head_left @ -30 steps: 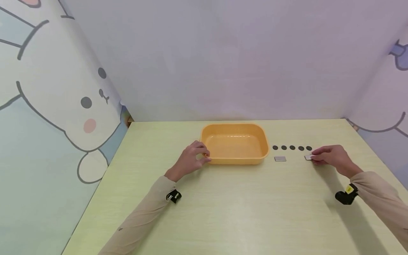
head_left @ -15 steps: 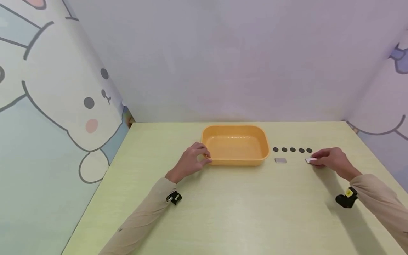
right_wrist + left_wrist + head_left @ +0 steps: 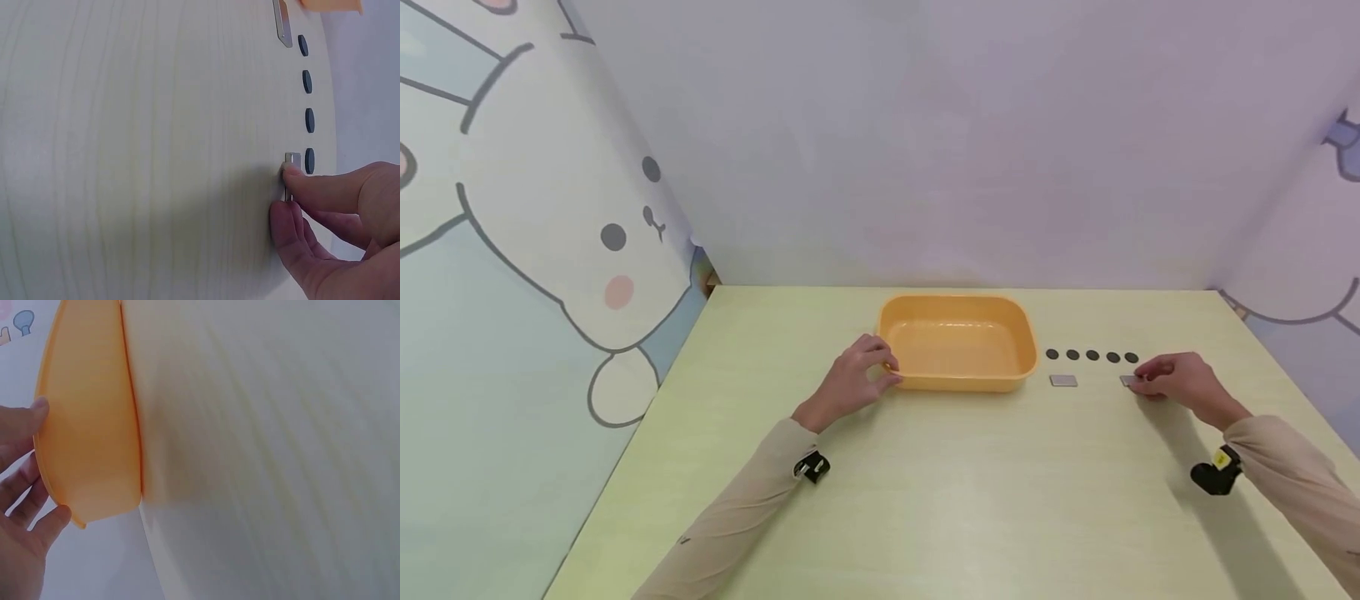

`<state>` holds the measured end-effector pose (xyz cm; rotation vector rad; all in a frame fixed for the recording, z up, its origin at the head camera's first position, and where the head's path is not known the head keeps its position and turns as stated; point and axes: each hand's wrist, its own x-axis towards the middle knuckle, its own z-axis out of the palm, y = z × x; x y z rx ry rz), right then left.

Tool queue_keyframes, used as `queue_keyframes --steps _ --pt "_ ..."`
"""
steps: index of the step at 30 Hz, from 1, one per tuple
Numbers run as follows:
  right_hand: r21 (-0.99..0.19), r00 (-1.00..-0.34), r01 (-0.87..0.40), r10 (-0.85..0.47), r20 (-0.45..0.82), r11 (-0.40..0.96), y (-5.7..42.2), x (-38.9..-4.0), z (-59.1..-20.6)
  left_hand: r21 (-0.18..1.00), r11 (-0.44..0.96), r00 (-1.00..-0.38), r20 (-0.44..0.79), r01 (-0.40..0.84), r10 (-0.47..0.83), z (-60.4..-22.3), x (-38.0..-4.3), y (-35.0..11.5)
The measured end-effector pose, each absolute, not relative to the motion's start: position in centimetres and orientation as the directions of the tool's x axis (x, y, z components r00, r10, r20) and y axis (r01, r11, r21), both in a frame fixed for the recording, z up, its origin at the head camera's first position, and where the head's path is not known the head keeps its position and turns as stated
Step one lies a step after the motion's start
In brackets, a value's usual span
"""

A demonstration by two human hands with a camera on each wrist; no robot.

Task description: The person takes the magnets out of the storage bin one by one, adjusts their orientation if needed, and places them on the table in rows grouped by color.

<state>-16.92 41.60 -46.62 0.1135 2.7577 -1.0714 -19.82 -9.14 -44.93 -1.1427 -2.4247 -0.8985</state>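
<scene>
My left hand [image 3: 852,377] grips the front left corner of an orange plastic basin [image 3: 955,383], which stands upright on the table. In the left wrist view, the thumb and fingers [image 3: 53,528] touch the basin's rim. Over to the right, my right hand [image 3: 1183,385] holds a small silver rectangular metal plate [image 3: 294,159] by its edges, low at the tabletop. Thumb and fingers cover part of that plate. A second metal plate [image 3: 1063,381] lies flat between the basin and my right hand. Several black round discs [image 3: 1092,355] form a row just behind the plates.
The pale wood-grain table [image 3: 955,492] reaches back to a plain light wall [image 3: 955,150]. On the left, a wall with a cartoon rabbit print [image 3: 550,200] borders the table. Another printed wall [image 3: 1300,242] stands on the right.
The metal plate in my right hand has shifted slightly toward the front and looks less bright than before. My left hand keeps its hold on the basin. The head view has shifted a little.
</scene>
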Motion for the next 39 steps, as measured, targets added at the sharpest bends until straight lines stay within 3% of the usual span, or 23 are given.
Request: queue_keyframes --steps 28,39 --pt "-0.649 -0.992 0.103 0.028 -0.124 0.754 41.9 -17.6 -47.0 0.410 0.518 -0.658 0.529 0.751 0.536 -45.0 -20.4 -8.7" --pt "-0.719 -0.999 0.043 0.054 -0.007 0.694 41.0 -15.6 -46.2 0.412 0.664 -0.762 0.506 0.625 0.403 -44.0 -17.9 -10.4"
